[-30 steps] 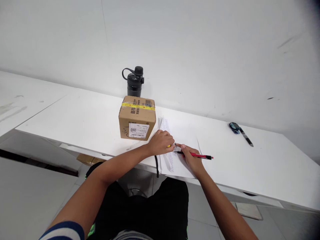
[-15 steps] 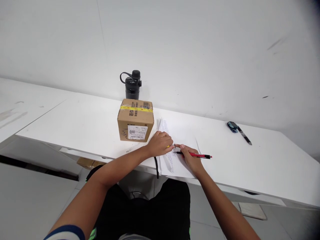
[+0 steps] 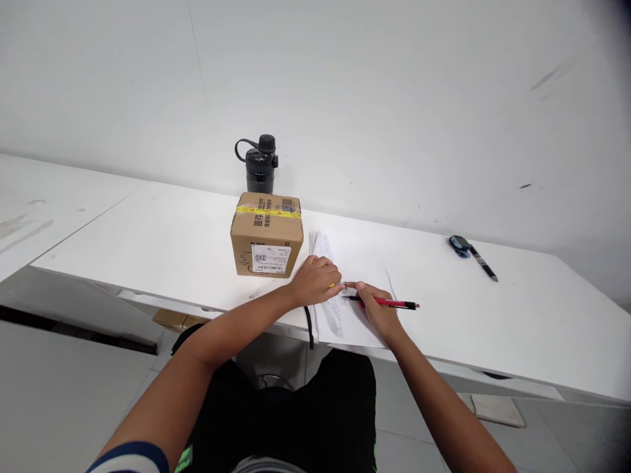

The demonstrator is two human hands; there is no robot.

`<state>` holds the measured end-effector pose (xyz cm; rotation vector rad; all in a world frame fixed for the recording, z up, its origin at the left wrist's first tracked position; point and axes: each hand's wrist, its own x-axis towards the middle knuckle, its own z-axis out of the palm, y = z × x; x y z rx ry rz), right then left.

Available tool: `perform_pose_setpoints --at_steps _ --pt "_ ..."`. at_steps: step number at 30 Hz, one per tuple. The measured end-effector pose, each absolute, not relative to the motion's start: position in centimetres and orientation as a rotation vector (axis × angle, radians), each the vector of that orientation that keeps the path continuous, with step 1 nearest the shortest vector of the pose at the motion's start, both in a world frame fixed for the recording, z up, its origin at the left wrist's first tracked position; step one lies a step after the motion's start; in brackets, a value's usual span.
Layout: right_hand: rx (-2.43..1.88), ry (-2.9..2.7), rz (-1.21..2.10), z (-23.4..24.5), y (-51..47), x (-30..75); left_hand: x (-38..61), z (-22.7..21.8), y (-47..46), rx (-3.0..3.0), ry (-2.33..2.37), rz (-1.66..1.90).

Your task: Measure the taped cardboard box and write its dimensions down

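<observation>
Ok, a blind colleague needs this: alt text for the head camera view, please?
A person's right hand holds a red and black pen over papers on a white desk, while the left hand grips a mostly hidden yellow item. A taped, labelled cardboard box stands beyond the left hand, with a black sports bottle behind it; another pen lies at right.

Bottle [image 3: 260,173] behind box [image 3: 267,225], perhaps in contact; papers [image 3: 352,326] right of box.

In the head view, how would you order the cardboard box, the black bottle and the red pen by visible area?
1. Cardboard box
2. Black bottle, partly hidden behind the box
3. Red pen, long but thin
</observation>
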<state>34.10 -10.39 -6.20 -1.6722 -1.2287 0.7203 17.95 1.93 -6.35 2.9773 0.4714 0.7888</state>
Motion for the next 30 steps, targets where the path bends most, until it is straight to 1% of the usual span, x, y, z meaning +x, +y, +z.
perform_pose_setpoints --at_steps 30 --pt "-1.611 -1.152 0.764 -7.2 -10.4 34.5 17.9 -6.9 2.1 2.934 0.465 0.888"
